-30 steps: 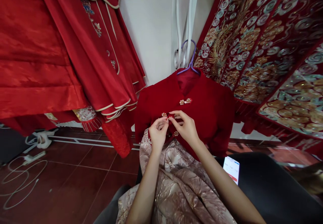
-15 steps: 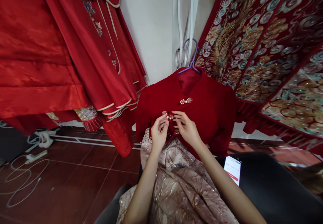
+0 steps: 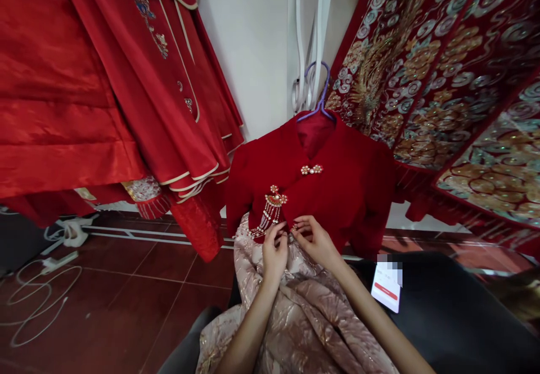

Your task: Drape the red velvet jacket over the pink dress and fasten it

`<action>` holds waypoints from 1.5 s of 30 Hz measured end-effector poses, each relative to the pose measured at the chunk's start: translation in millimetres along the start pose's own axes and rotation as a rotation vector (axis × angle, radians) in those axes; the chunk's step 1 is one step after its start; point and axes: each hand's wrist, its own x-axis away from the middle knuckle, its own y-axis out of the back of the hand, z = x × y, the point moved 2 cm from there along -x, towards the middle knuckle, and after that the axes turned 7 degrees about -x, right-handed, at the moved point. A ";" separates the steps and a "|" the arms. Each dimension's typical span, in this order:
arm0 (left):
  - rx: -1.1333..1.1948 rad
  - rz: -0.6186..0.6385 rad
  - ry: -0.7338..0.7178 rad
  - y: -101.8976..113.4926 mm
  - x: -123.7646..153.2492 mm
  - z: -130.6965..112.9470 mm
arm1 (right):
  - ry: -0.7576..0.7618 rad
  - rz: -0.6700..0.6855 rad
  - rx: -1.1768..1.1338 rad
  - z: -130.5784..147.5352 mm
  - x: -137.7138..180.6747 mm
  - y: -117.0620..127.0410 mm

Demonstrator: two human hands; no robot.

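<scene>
Here, cloth: pale pink brocade point(image 3: 304, 318) lies in folds over the lap and runs up to the jacket's bottom edge, under both forearms.
Seat: black point(image 3: 455, 306), to the right of the lap.
Phone: lit, with a red bar on its screen point(image 3: 386, 292); it lies by the seat's far left corner.
Left hand: half closed point(image 3: 276, 247), fingers curled in, thumb close to the fingertips, at the jacket's bottom edge; I cannot tell whether it grips the fabric.
Right hand: loosely bent point(image 3: 314, 244), a little more open, fingertips on the low clasp point(image 3: 294, 228); I cannot tell whether they pinch it. The hands are just beside each other.
Jacket: red point(image 3: 337, 194), on its hanger, front facing the person, bottom edge against the brocade.
Tassel: a beaded fan with hanging strings point(image 3: 270, 211), on the jacket front above the left hand, flower beads at its top.
Top clasp: pearl and flower beads point(image 3: 311, 169), below the collar opening.
Hanger: purple point(image 3: 323, 95), its hook up by the white tubes point(image 3: 323, 36).
Left clothes: a red coat point(image 3: 177, 109) with pale piping, beside red satin point(image 3: 50, 81).
Right clothes: a dark red garment point(image 3: 422, 81), thick with gold and silver embroidery.
Wall: white point(image 3: 244, 53), behind the jacket.
</scene>
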 end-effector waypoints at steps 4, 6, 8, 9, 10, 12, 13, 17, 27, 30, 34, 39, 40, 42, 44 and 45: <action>-0.029 0.025 -0.037 -1.9 -0.5 2.9 | 0.002 -0.003 -0.017 1.7 2.7 -4.5; -0.006 0.037 0.007 -1.7 0.4 3.9 | 0.014 0.000 -0.038 4.6 3.4 -5.2; 0.018 0.033 0.066 -1.0 1.1 3.8 | 0.021 0.002 -0.053 6.9 3.8 -5.9; 0.027 0.028 0.091 -0.6 1.0 3.3 | 0.021 0.000 -0.050 7.4 3.9 -6.3; 0.036 0.029 0.111 -0.6 0.7 2.7 | 0.020 -0.004 -0.038 7.6 4.0 -6.6; 0.059 0.037 0.147 -0.8 -0.7 1.5 | 0.029 -0.021 0.008 7.0 4.3 -6.7; 0.075 0.043 0.166 -1.0 -1.5 1.0 | 0.040 -0.029 0.040 6.4 4.4 -6.5; 0.167 0.041 0.204 0.3 -3.6 -0.9 | 0.104 -0.060 0.144 3.3 4.6 -5.0; 0.254 -0.027 0.198 -1.5 -3.6 3.7 | 0.144 -0.061 0.163 3.6 5.1 -5.0; 0.241 -0.020 0.200 -0.9 -5.0 2.9 | 0.157 -0.077 0.176 3.5 6.0 -6.2; 0.217 -0.002 0.200 1.3 -8.0 1.2 | 0.177 -0.113 0.208 2.0 7.8 -7.7; 0.190 0.047 0.162 1.5 -13.9 0.3 | 0.185 -0.153 0.261 -1.8 5.2 -8.2; 0.186 0.056 0.158 1.2 -15.2 0.4 | 0.185 -0.151 0.274 -2.6 3.6 -8.4; 0.179 0.063 0.148 1.0 -17.6 0.6 | 0.185 -0.144 0.296 -3.5 0.3 -9.1; 0.176 0.055 0.136 1.6 -19.3 1.0 | 0.184 -0.137 0.316 -3.5 -2.3 -10.2; 0.176 0.049 0.132 2.2 -19.7 1.4 | 0.186 -0.133 0.325 -3.1 -3.1 -10.8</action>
